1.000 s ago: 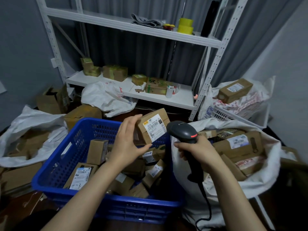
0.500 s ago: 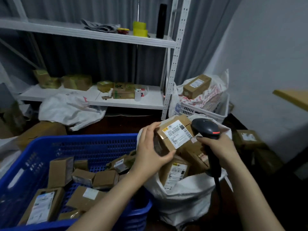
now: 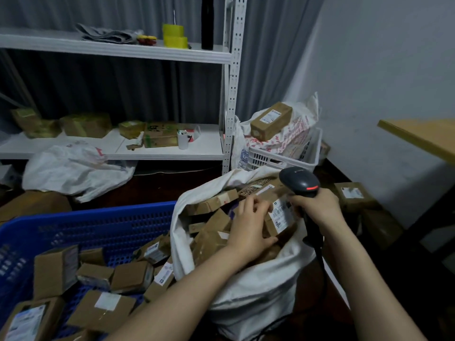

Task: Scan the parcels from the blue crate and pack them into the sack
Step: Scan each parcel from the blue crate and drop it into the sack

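The bare left forearm rises from the lower edge, and the left hand, back upward, pinches a small brown cardboard parcel with a white label between curled fingers and thumb. Just beside it, the right hand is wrapped round the handle of a dark grey pistol-shaped barcode scanner, its forearm running to the lower right.

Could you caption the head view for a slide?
Left hand holds a labelled parcel at the sack's mouth; right hand grips the scanner.
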